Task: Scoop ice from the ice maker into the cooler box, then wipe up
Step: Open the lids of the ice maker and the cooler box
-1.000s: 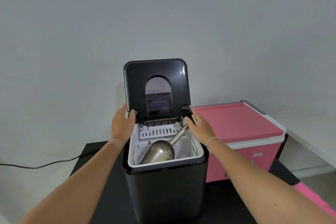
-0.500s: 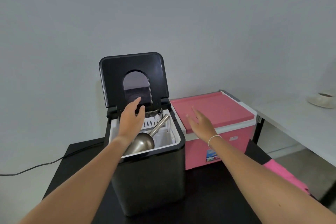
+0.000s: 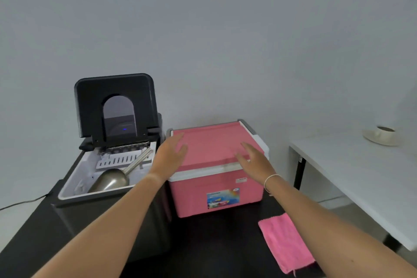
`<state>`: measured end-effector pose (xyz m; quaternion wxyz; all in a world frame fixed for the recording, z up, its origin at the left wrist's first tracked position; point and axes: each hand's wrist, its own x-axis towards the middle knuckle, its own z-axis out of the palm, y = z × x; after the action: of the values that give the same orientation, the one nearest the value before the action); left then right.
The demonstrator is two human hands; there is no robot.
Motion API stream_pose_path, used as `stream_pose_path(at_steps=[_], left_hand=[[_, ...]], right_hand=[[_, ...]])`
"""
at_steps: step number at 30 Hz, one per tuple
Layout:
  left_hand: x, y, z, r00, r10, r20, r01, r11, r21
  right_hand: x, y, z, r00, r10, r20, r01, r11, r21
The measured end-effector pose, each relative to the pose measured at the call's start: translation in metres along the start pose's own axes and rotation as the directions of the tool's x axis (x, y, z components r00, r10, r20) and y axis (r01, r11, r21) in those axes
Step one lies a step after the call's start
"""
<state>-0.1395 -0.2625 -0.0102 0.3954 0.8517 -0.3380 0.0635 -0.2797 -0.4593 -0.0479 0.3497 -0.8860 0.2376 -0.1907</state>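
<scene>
Hovering open and empty, both hands near closed cooler box; ice maker holds scoop, ice perhaps hidden.

A black bench carries the ice maker at left and the pink cooler just beside it at right. A pink cloth lies flat near the bench's right edge, in front of the cooler. A white bench to the right holds a pale dish.
</scene>
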Motion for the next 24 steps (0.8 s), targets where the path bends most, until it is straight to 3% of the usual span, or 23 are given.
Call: stream_pose_path(at_steps=[11, 18, 24], left_hand=[[-0.009, 0.0, 0.036, 0.983, -0.121, 0.139, 0.092, 0.976, 0.199], [0.004, -0.017, 0.051, 0.983, -0.097, 0.158, 0.039, 0.942, 0.334], [0.017, -0.032, 0.061, 0.965, -0.12, 0.235, -0.013, 0.868, 0.497]], right_hand=[[0.008, 0.045, -0.018, 0.991, -0.098, 0.094, 0.111, 0.983, -0.147], [0.028, 0.048, -0.012, 0.964, -0.241, 0.109, 0.263, 0.916, -0.304], [0.053, 0.056, -0.006, 0.957, -0.236, 0.171, 0.29, 0.834, -0.47]])
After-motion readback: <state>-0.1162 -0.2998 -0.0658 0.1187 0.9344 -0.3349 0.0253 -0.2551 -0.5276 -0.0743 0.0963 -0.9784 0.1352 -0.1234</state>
